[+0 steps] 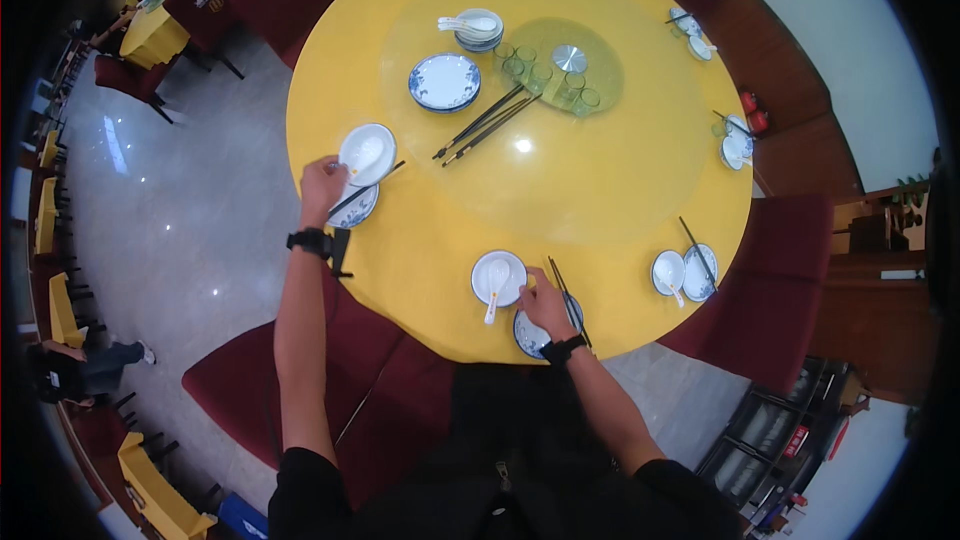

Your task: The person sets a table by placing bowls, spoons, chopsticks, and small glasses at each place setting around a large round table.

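My left hand (pixel 323 186) grips the near-left rim of a white bowl (pixel 379 139), in which a white soup spoon (pixel 367 153) lies. That bowl partly covers a blue-patterned plate (pixel 358 208) with black chopsticks (pixel 386 174) across it. At the front edge, the fingers of my right hand (pixel 546 305) are at the right rim of another white bowl (pixel 482 270). Its spoon (pixel 496 281) has the handle over the near rim. Beneath my right hand sits a second patterned plate (pixel 527 330), a pair of chopsticks (pixel 568 291) along its right side.
The round table has a yellow cloth (pixel 427 270) and a glass turntable (pixel 630 165). On it are stacked plates (pixel 444 82), stacked bowls (pixel 478 37), loose chopsticks (pixel 487 124) and several glasses (pixel 540 76). A set bowl (pixel 663 264) stands right. Red chairs (pixel 780 277) surround the table; a person (pixel 82 367) is far left.
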A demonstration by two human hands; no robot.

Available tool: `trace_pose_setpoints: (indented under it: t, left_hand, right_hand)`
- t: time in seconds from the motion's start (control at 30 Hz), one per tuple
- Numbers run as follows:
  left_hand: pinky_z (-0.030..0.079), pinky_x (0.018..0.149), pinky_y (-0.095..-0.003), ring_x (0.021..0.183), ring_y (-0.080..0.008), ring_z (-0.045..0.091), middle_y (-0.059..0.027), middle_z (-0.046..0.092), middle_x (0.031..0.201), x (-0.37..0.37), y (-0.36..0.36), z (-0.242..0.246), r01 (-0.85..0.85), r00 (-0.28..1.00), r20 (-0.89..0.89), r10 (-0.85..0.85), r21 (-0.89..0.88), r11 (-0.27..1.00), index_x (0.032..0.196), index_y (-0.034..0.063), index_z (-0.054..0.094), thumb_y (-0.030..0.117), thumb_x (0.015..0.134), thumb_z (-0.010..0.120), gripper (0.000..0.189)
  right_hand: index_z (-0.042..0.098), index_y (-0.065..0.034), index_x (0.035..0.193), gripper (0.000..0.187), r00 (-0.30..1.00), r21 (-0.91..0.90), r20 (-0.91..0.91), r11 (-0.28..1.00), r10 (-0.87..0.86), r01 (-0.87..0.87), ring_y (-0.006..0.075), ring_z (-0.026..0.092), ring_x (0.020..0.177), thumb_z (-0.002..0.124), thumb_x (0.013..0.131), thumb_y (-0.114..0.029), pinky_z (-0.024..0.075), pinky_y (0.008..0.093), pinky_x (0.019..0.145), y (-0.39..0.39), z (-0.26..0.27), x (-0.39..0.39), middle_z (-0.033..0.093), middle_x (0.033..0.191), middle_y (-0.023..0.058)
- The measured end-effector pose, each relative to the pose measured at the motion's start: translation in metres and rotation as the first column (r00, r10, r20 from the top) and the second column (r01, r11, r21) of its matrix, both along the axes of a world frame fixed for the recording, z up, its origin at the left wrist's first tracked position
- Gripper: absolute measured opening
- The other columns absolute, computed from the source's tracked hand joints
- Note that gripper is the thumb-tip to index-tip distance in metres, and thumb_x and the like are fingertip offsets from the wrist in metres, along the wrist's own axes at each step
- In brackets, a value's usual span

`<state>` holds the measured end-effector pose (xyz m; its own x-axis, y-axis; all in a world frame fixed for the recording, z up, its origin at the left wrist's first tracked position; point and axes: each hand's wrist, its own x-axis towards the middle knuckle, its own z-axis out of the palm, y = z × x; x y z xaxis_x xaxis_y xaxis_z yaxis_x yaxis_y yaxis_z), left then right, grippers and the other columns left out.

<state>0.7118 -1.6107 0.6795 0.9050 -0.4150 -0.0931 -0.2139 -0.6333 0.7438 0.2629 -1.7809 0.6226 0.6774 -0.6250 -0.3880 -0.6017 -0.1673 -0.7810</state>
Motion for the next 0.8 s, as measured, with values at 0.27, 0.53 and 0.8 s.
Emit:
trace_pose_setpoints:
  t: [0.27,0.53,0.8]
  left_hand:
    - [0.054,0.065,-0.0320,0.071,-0.0205,0.070,-0.0157,0.072,0.081,-0.202,0.008,-0.007,-0.014,0.979,-0.204,0.004,-0.048,0.999,0.104,0.0001,0.070,0.019,0.082,0.069,0.029]
    - [0.053,0.066,-0.0318,0.069,-0.0198,0.069,-0.0158,0.072,0.079,-0.323,-0.013,-0.041,-0.136,0.968,-0.217,0.130,-0.014,0.991,0.105,-0.0001,0.070,0.016,0.084,0.066,0.026]
    - [0.050,0.059,-0.0287,0.065,-0.0135,0.065,-0.0127,0.070,0.075,-0.332,-0.014,-0.059,-0.278,0.929,-0.282,0.241,-0.102,0.955,0.107,-0.0036,0.068,0.014,0.084,0.067,0.029]
  right_hand:
    - [0.049,-0.0048,0.129,0.039,0.982,0.033,0.032,0.982,0.187,-0.188,0.0189,0.070,0.068,0.058,0.093,-0.015,0.0538,0.0316,0.064,-0.032,0.005,-0.002,0.071,0.080,0.0139]
    - [0.057,-0.0040,0.118,0.028,0.981,0.123,0.155,0.988,-0.113,0.095,0.0160,0.068,0.068,0.059,0.093,-0.017,0.0527,0.0281,0.063,-0.111,0.052,-0.119,0.071,0.082,0.0128]
    - [0.062,-0.0082,0.108,0.020,0.795,-0.184,0.086,0.774,-0.601,0.606,0.0193,0.069,0.073,0.060,0.092,-0.020,0.0521,0.0316,0.066,-0.203,0.042,-0.273,0.071,0.084,0.0116]
